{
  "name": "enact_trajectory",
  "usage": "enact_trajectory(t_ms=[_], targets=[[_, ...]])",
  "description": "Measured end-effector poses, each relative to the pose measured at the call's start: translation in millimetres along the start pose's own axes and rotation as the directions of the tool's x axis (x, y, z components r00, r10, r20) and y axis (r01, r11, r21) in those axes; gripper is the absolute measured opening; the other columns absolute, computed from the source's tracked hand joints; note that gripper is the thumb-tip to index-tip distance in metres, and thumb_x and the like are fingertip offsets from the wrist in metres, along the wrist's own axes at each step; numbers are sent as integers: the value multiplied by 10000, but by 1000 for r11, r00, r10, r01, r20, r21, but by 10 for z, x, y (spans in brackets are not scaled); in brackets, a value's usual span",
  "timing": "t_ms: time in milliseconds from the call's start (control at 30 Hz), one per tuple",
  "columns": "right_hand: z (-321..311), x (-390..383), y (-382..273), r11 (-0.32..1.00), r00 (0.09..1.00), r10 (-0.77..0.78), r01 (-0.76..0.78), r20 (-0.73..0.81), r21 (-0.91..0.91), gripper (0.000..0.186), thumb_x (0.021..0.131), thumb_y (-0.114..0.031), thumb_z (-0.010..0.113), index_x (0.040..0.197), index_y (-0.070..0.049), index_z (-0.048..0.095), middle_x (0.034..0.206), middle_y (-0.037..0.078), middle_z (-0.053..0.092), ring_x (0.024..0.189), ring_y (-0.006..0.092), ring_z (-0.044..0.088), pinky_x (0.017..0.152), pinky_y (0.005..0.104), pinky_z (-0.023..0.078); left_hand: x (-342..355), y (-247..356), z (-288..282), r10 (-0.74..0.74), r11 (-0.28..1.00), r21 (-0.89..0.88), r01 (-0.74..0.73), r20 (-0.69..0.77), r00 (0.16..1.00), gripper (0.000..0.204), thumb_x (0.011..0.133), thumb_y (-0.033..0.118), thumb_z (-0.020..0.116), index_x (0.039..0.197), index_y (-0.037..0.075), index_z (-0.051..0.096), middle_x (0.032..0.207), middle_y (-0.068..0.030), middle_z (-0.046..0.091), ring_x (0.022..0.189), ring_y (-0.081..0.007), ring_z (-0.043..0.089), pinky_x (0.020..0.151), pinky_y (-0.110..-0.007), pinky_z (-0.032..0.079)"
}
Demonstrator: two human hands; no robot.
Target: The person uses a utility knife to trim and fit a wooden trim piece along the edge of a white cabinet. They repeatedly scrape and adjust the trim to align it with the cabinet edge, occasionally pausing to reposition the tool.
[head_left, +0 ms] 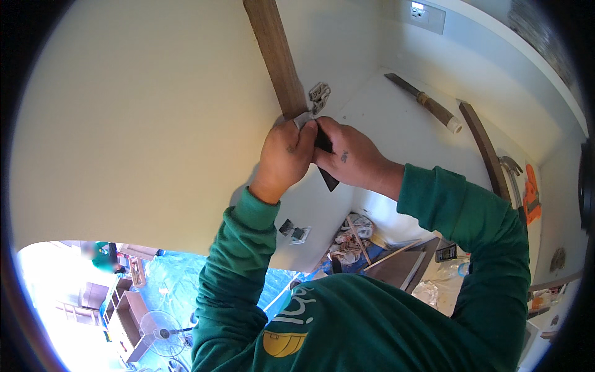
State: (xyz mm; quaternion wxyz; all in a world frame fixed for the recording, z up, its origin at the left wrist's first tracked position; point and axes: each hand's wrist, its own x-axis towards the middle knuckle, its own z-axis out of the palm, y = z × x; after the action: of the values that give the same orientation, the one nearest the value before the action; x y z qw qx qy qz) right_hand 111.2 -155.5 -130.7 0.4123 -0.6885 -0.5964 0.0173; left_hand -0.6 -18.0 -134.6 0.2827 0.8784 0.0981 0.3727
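A brown wooden strip [274, 56] runs down along the edge of a large cream panel [142, 136] to my hands. My left hand [285, 155] is closed, its thumb and fingers pinching a small silvery piece [302, 119] at the strip's lower end. Beside it, my right hand [353, 152] is closed around a darker flat piece [328, 178], whose pointed lower end sticks out below the fingers. Whether this piece joins the strip is hidden by my hands. Just above my fingertips sits a metal cabinet hinge [320, 96]. Both thumbs nearly touch.
On the white surface to the right lie a wooden-handled blade [427, 104], a dark wood strip [486, 149], a hammer [511, 166] and an orange tool [531, 197]. Lower left are a blue tarp [180, 273], a fan [162, 333] and a distant person [102, 257].
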Motion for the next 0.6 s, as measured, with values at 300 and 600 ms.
enact_trajectory(t_ms=[300, 600], targets=[[27, 60, 94, 998, 996, -29, 33, -84, 50, 395, 923, -281, 723, 1119, 14, 549, 840, 239, 719, 806, 446, 711, 714, 496, 579, 126, 31, 0, -7, 998, 57, 5, 29, 1000, 362, 1035, 238, 587, 815, -46, 636, 665, -226, 590, 571, -293, 539, 578, -432, 470], [65, 2, 1, 995, 990, -99, 96, -101, -37, 348, 927, -264, 722, 1060, 2, 543, 839, 233, 717, 794, 447, 708, 688, 498, 574, -2, 74, -51, -29, 1000, -11, 29, 3, 1000, 399, 994, 259, 629, 745, -52, 607, 735, -292, 626, 714, -495, 624, 637, -535, 493]])
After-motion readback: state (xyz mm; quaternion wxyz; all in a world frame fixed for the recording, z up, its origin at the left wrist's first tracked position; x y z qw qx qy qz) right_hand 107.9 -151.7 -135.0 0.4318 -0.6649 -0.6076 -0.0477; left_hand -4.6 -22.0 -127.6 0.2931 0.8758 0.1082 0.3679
